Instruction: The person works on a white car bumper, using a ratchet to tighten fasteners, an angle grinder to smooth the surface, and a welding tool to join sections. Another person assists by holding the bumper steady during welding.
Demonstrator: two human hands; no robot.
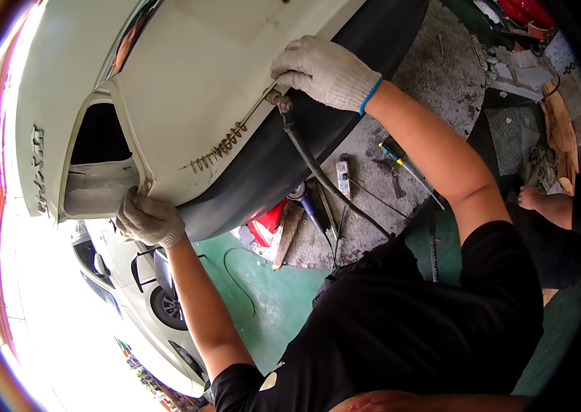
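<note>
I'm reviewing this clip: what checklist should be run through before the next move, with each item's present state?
1. Hand protection: ok; left hand and right hand are both gloved.
2. Forearms covered: not ok; both are bare.
3. Wavy wire fixed to the white panel along its length: cannot tell.
4. Right hand gripping the cable's metal connector: cannot tell.
5. Work area free of loose tools: not ok; a screwdriver lies below the panel.
</note>
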